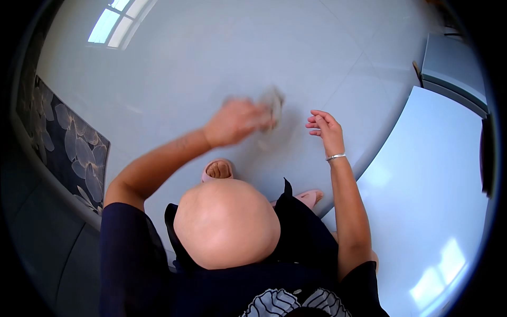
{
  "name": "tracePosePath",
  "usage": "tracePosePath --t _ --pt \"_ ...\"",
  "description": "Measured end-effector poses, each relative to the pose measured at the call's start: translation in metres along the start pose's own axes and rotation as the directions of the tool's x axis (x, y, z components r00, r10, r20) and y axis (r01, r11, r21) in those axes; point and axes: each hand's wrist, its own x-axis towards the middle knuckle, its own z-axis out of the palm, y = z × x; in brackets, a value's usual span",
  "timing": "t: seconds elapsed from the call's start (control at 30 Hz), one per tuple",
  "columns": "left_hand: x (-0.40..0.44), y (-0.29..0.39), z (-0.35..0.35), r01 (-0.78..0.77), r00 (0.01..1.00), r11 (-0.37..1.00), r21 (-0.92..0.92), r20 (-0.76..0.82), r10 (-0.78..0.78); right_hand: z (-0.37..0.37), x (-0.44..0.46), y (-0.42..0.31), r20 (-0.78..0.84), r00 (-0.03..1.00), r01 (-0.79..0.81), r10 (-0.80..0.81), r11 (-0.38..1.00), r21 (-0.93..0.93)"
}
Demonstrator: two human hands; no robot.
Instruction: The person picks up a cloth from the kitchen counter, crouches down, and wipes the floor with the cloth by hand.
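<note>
– Grey-beige, that bundle [274,104]; where is it?
– At the fingertips of the left hand [237,121], over the pale, glossy floor [211,58]. The grip looks closed on it, though both are blurred, and I cannot tell what the bundle is or whether it touches the floor
– And the right hand [326,132]?
– Apart from the bundle, its grip open, fingers loosely bent. A silver bracelet [335,157] circles that wrist
– What lies nearer the body?
– A bare knee [227,224], with a pink slipper [205,177] on the foot just beyond it and another partly hidden by dark clothing [306,232]
– And at the sides?
– Dark flowered panel [63,124] on the left; a shiny white surface [401,174] on the right, near the right forearm
</note>
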Motion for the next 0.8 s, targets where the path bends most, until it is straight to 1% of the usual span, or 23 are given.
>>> tracePosePath --t 0.03,0.07,0.1,0.17,0.2,0.23,0.27,0.3,0.33,0.37,0.4,0.43,0.47,0.5,0.53,0.57,0.6,0.67,0.73,0.8 --pt "-0.025 0.016 0.014 -0.071 0.984 0.996 -0.050 0.160 0.078 -0.001 0.001 0.001 -0.004 1.000 0.004 -0.004 1.000 0.002" --pt "-0.044 0.018 0.032 -0.133 0.937 0.985 -0.112 0.310 0.161 -0.004 0.001 0.000 -0.039 0.999 -0.015 0.015 1.000 -0.001" --pt "-0.061 0.008 0.052 -0.138 0.937 0.984 -0.112 0.308 0.166 -0.006 0.001 -0.001 -0.074 0.997 -0.035 0.035 0.999 -0.004" --pt "-0.087 -0.006 0.083 -0.344 0.857 0.931 -0.124 0.363 0.365 -0.006 -0.002 -0.004 -0.063 0.997 -0.047 0.046 0.999 -0.015" --pt "-0.081 -0.014 0.083 -0.342 0.858 0.930 -0.132 0.359 0.367 -0.005 -0.004 -0.005 -0.050 0.997 -0.060 0.059 0.998 -0.026" --pt "-0.076 -0.024 0.083 -0.361 0.830 0.921 -0.146 0.399 0.389 -0.005 -0.011 -0.003 -0.052 0.995 -0.084 0.083 0.996 -0.029" --pt "-0.066 -0.038 0.081 -0.381 0.801 0.912 -0.151 0.438 0.407 -0.004 -0.012 -0.003 -0.018 0.997 -0.079 0.078 0.996 -0.043" --pt "-0.049 -0.055 0.080 -0.279 0.874 0.957 -0.079 0.391 0.287 -0.002 -0.010 -0.005 0.013 0.998 -0.058 0.059 0.997 -0.049" --pt "-0.029 -0.071 0.079 -0.168 0.927 0.986 -0.020 0.337 0.165 0.001 -0.012 -0.005 0.010 0.998 -0.063 0.064 0.997 -0.044" --pt "0.001 -0.093 0.061 -0.140 0.952 0.977 0.163 0.293 0.087 0.003 -0.013 -0.003 0.020 0.997 -0.070 0.071 0.997 -0.045" --pt "0.027 -0.111 0.043 0.029 0.995 0.975 0.222 0.083 -0.048 0.005 -0.014 -0.004 0.031 0.997 -0.072 0.074 0.996 -0.049" --pt "0.052 -0.142 0.030 0.064 0.997 0.942 0.331 0.020 -0.075 0.006 -0.016 -0.004 0.027 0.997 -0.068 0.070 0.996 -0.050" --pt "0.071 -0.160 0.014 0.166 0.986 0.883 0.439 -0.062 -0.155 0.009 -0.017 -0.005 0.037 0.998 -0.054 0.057 0.996 -0.073" --pt "0.086 -0.185 0.005 0.289 0.957 0.853 0.435 -0.128 -0.259 0.007 -0.019 -0.006 0.048 0.998 -0.045 0.050 0.994 -0.095" --pt "0.090 -0.185 -0.014 0.389 0.889 0.914 0.119 -0.310 -0.338 0.006 -0.021 -0.005 0.046 0.998 -0.047 0.051 0.994 -0.095" --pt "0.095 -0.169 -0.038 0.454 0.865 0.873 0.178 -0.322 -0.384 0.007 -0.022 -0.005 0.047 0.998 -0.033 0.038 0.995 -0.092" --pt "0.090 -0.154 -0.051 0.459 0.864 0.869 0.186 -0.320 -0.389 0.008 -0.021 -0.004 0.055 0.998 -0.018 0.023 0.996 -0.085" --pt "0.066 -0.128 -0.074 0.339 0.865 0.922 0.188 -0.447 -0.227 0.007 -0.016 0.003 0.078 0.997 -0.018 0.025 0.997 -0.080" --pt "0.024 -0.105 -0.084 0.322 0.876 0.914 0.247 -0.444 -0.189 0.010 -0.012 0.013 0.104 0.994 -0.027 0.034 0.997 -0.073" --pt "-0.031 -0.057 -0.091 0.360 0.894 0.896 0.259 -0.371 -0.252 0.015 -0.008 0.017 0.117 0.992 -0.034 0.047 0.993 -0.117"
